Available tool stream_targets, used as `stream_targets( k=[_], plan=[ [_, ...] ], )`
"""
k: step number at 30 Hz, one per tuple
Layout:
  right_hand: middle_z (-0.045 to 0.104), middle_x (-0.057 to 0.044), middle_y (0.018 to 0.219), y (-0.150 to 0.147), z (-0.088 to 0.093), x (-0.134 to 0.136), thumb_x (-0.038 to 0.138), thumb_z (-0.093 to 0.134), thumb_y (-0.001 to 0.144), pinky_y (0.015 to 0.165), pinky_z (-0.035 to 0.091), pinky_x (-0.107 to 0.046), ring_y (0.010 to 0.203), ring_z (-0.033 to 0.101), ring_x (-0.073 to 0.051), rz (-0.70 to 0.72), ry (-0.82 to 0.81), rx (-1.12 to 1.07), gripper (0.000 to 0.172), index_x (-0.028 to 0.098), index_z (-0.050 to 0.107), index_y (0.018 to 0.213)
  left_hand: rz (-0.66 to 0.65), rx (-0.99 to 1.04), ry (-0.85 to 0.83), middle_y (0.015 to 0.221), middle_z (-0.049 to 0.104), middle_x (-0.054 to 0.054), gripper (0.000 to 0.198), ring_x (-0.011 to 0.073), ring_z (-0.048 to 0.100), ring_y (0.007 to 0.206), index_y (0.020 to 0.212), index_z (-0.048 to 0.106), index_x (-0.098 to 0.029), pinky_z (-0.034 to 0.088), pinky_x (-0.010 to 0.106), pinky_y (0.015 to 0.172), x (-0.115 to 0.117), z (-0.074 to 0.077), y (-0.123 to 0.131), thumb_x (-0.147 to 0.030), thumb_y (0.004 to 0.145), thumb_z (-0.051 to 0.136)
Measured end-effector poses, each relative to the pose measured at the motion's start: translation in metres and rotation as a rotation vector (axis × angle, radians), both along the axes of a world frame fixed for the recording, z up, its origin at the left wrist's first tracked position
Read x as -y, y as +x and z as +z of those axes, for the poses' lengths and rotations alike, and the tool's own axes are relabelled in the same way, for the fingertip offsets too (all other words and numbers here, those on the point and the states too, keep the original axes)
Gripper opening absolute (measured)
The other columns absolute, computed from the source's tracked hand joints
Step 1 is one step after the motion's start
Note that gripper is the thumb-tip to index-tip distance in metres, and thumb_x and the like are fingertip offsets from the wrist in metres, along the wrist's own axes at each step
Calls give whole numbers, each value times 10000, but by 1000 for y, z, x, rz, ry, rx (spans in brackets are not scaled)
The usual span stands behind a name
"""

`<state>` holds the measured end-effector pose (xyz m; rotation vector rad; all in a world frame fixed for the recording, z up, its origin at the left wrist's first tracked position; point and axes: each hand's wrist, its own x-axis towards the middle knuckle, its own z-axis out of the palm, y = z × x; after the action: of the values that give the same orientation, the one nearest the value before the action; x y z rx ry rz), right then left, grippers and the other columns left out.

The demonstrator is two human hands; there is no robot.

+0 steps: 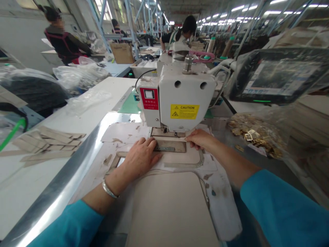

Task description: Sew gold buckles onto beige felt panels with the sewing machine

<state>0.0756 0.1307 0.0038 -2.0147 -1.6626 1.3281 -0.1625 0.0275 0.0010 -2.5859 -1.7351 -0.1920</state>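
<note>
The left hand [140,158] lies open and presses the template [169,146] under the sewing machine [185,94]; the right hand [200,139] pinches its edge. A pale panel [169,209] lies nearer the body. I cannot tell if any stitching is done.

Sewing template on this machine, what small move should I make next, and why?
I'd probably smooth the top edge of the pale sheet flat with your right hand, with your left hand pressing on the template. Your right fingertips are already at that edge, just in front of the sewing machine head, so it seems the spot to settle.
</note>
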Motion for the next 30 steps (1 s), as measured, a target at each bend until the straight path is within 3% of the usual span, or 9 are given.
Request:
stream_targets(
  k=[5,9,16,30],
  plan=[
    [562,27,458,-18,5,-2,172,624,828,334,226,-193,303,416,-54,17,-3,-43,211,143,544,635,28,-8,20,1276,584,118,381,283,526,1014,1193,536,-142,457,424,925,-1,-1,-15,-432,952,484],
    [548,26,439,-16,8,-10,143,610,833,341,225,-193,302,414,-55,-2,-18,-34,217,139,545,626,23,4,21,1270,589,112,374,283,532,1010,1197,539,-158,455,427,924,-9,-2,-11,-430,942,502],
    [576,7,479,16,10,-14,156,582,864,336,230,-183,332,460,-63,-14,-74,-35,236,150,529,634,-41,39,12,1241,600,117,392,282,532,1031,1190,551,-156,446,425,940,-15,-2,12,-448,930,523],
    [592,-16,535,81,9,-15,126,529,902,377,219,-185,367,481,-57,-52,-69,-80,170,132,526,732,-183,93,-20,1383,564,106,399,295,477,1215,1291,549,-144,416,456,1035,-10,-1,43,-359,955,518]
  ],
)
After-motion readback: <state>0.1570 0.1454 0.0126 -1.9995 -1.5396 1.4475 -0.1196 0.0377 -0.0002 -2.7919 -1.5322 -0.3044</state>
